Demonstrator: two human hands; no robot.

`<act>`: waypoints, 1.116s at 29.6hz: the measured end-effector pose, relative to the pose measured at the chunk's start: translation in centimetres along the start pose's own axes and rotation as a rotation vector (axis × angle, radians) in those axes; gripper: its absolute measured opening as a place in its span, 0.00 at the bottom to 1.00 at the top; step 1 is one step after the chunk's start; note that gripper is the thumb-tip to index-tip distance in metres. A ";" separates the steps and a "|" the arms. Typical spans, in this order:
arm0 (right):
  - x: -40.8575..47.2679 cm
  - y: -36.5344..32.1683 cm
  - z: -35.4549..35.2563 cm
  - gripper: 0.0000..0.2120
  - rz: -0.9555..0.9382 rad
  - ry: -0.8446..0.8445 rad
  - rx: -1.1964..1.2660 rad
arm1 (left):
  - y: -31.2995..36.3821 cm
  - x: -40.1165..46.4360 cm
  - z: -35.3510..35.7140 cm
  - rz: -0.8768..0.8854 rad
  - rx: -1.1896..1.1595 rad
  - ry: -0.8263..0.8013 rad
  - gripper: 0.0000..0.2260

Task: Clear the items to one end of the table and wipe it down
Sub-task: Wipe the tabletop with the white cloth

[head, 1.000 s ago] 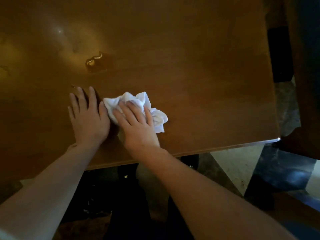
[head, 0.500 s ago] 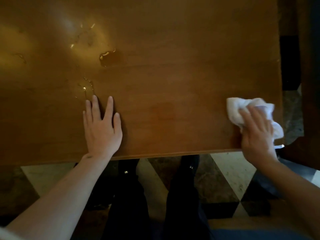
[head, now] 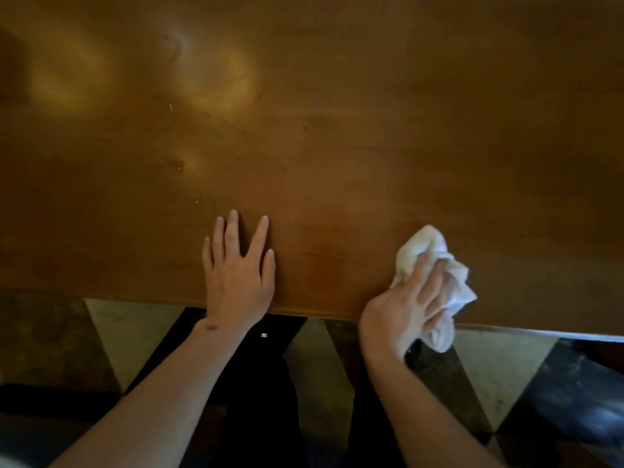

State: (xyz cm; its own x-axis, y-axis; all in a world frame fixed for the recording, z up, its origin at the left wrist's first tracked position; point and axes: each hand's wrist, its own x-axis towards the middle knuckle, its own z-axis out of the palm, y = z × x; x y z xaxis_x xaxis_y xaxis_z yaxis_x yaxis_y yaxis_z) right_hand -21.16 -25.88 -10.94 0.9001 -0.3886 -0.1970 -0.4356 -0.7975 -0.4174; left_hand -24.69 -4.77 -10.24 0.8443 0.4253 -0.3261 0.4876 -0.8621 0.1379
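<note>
Counter [head: 337, 130]: brown wood, near edge running left-right.
Left hand [head: 238, 268]: flat, fingers spread, released.
Right hand [head: 403, 309]: grip clenched round white cloth [head: 429, 255] at near edge, bunched, long axis near-far.

table [head: 337, 113]: fills the upper part of your view, its near edge running across in front of you. left hand [head: 236, 271]: laid flat on the table just inside that near edge, fingers pointing away from you, wrist over the edge. right hand [head: 401, 309]: to the right of the left hand and apart from it, at the same edge, closed around the cloth [head: 435, 265]. cloth: bunched in your grip, part on the table, part hanging past the edge. floor [head: 135, 332]: below the table edge, behind your forearms.
</note>
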 end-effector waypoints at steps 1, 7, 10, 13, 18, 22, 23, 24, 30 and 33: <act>-2.1 -1.2 0.9 0.38 -0.034 -0.048 -0.004 | -1.0 0.1 -0.2 -0.003 -0.025 0.011 0.28; -11.1 -9.1 6.2 0.44 -0.481 -0.398 -0.072 | -6.5 0.6 -1.7 -0.073 -0.110 0.070 0.25; -12.9 -13.5 8.7 0.40 -0.805 -0.540 -0.130 | -10.1 1.0 -2.5 -0.083 -0.137 0.115 0.24; -12.2 -15.4 9.6 0.39 -1.078 -0.641 -0.150 | -13.9 1.6 -3.2 -0.176 -0.123 0.111 0.24; -4.2 -15.0 7.3 0.32 -1.590 -0.902 -0.138 | -17.0 1.2 -3.5 -0.068 -0.014 0.028 0.25; 2.5 -10.6 3.4 0.28 -1.516 -0.815 -0.134 | -15.1 1.5 -3.6 -0.137 -0.019 0.025 0.25; 3.8 -9.0 2.4 0.28 -1.412 -0.748 -0.119 | -14.3 1.8 -3.4 -0.153 -0.022 0.023 0.25; 4.9 -7.4 1.4 0.29 -1.294 -0.668 -0.095 | -13.6 1.9 -3.5 -0.178 -0.022 0.024 0.24; 4.4 -4.2 -0.9 0.28 -0.403 -0.245 -0.001 | -11.0 2.2 -4.3 -0.325 -0.104 0.034 0.24; 1.8 -6.4 0.5 0.31 -0.031 -0.112 0.078 | -11.1 2.7 -5.0 -0.354 -0.125 0.027 0.23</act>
State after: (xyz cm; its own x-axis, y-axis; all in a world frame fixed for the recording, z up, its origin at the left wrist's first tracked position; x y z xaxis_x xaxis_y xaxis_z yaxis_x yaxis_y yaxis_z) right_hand -16.79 -21.22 -9.07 0.9101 -0.3069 -0.2784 -0.4095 -0.7684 -0.4918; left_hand -26.71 7.33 -8.03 0.6229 0.6997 -0.3498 0.7725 -0.6206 0.1344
